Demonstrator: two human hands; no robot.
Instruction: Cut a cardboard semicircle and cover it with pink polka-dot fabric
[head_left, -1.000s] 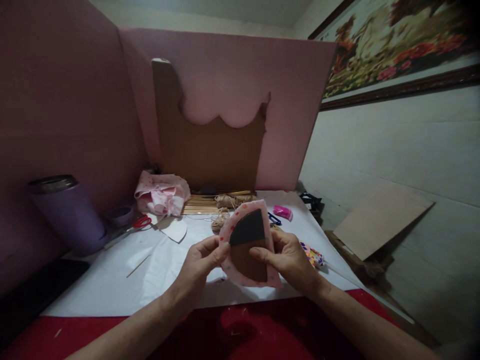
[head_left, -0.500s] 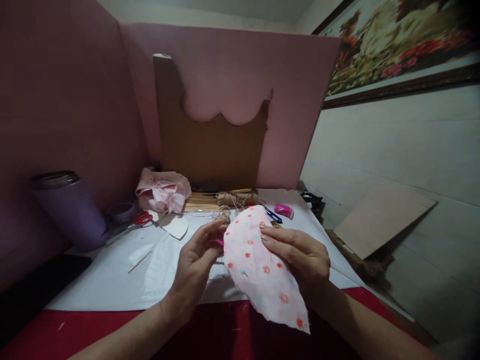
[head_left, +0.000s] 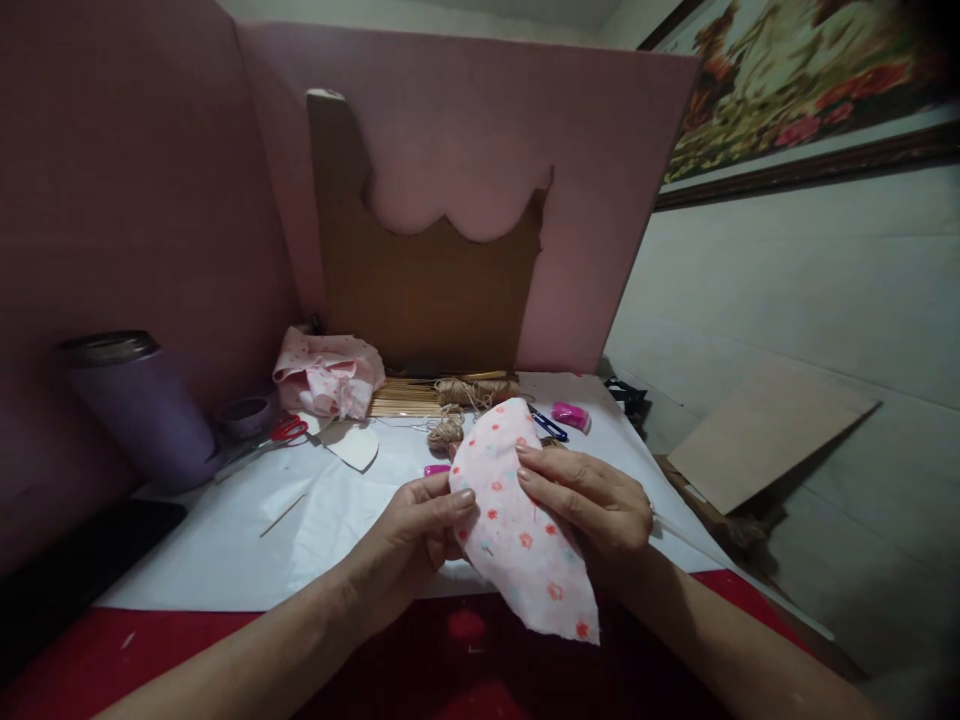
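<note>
Between my hands, above the near edge of the table, is a leaf-shaped piece of pink fabric (head_left: 499, 515) printed with small red flowers. My left hand (head_left: 420, 525) pinches its left edge, thumb on top and fingers behind. On the right side my right hand (head_left: 589, 500) grips it, fingers lying over the front and the thumb hidden. The pointed lower end hangs free toward me. Just beyond the cloth are a ball of twine (head_left: 445, 430), a small bright pink item (head_left: 436, 470) and a blue clip-like tool (head_left: 550, 425), partly covered.
Red-handled scissors (head_left: 289, 429), a white leaf-shaped cutout (head_left: 352, 445) and a thin stick (head_left: 283, 515) lie at left. Behind them are crumpled pink fabric (head_left: 330, 375), wooden sticks (head_left: 405, 397) and a twine roll (head_left: 476, 390). A purple tumbler (head_left: 142, 410) stands far left; a pink packet (head_left: 571, 416) lies right.
My left hand has moved from beside the fabric to pinch its left edge, thumb now on top. The fabric has shifted slightly, its lower tip moving up and left.
</note>
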